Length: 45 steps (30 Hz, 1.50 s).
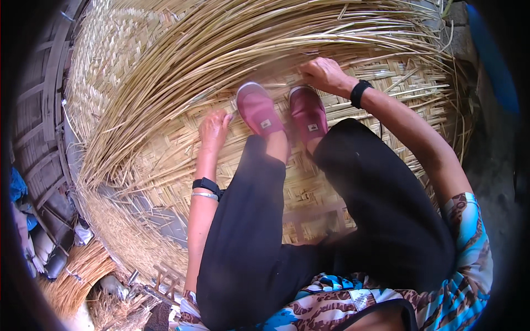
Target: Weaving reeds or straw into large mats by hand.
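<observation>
I squat on a large woven bamboo mat point(165, 143), my feet in dark red shoes point(259, 110) planted on it. A thick sheaf of loose bamboo strips point(221, 44) fans across the mat ahead of my feet. My left hand point(214, 128) rests flat on the weave just left of the left shoe, fingers spread, holding nothing. My right hand point(323, 74) reaches past the right shoe and pinches loose strips where they meet the woven part. Each wrist wears a black band.
An older woven mat section point(110, 49) lies at the far left under the strips. A wooden slatted wall point(38, 110) runs along the left. Straw bundles point(77, 276) and small clutter lie at the lower left. Bare ground point(497, 165) borders the mat on the right.
</observation>
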Available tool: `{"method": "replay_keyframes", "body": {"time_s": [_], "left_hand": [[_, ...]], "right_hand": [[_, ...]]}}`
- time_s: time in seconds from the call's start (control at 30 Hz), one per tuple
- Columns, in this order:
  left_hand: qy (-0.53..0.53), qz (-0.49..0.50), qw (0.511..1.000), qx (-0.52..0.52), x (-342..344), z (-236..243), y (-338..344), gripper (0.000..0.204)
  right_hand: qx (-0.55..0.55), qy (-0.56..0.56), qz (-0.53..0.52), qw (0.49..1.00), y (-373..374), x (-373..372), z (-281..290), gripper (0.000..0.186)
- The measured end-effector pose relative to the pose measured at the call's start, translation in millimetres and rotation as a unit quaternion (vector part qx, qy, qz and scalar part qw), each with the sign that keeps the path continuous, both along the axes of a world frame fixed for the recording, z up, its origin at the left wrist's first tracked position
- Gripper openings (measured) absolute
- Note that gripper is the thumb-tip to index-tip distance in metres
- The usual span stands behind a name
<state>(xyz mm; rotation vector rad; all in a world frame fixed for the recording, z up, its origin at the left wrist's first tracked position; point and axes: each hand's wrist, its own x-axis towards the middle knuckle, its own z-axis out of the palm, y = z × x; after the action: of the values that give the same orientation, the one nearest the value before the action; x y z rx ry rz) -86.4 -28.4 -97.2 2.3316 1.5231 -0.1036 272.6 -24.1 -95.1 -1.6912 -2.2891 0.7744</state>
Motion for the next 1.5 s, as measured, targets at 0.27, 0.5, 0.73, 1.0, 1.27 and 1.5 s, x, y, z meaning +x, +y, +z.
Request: {"method": "replay_keyframes", "body": {"time_s": [0.27, 0.5, 0.73, 1.0, 1.27, 1.5], "left_hand": [[-0.029, -0.026, 0.999, -0.038, 9, -10, -20, 0.018], [-0.066, -0.022, 0.996, -0.057, 8, -7, -36, 0.015], [-0.047, -0.023, 0.996, -0.069, 9, -3, -34, 0.019], [-0.028, -0.036, 0.998, -0.044, -1, -7, -44, 0.021], [-0.054, -0.036, 0.998, -0.025, 8, -6, -44, 0.021], [-0.009, -0.098, 0.995, -0.027, -3, -27, -45, 0.020]], "right_hand": [[-0.063, -0.034, 0.003, 0.997, -31, 17, -6, 0.012], [-0.116, -0.016, 0.018, 0.993, -46, 25, 1, 0.012], [-0.122, -0.021, -0.005, 0.992, -60, 31, -8, 0.012], [-0.133, -0.042, -0.004, 0.990, -58, 21, -6, 0.010], [-0.126, -0.033, -0.008, 0.992, -64, 31, -5, 0.012], [-0.129, -0.103, -0.022, 0.986, -58, 31, -19, 0.023]]}}
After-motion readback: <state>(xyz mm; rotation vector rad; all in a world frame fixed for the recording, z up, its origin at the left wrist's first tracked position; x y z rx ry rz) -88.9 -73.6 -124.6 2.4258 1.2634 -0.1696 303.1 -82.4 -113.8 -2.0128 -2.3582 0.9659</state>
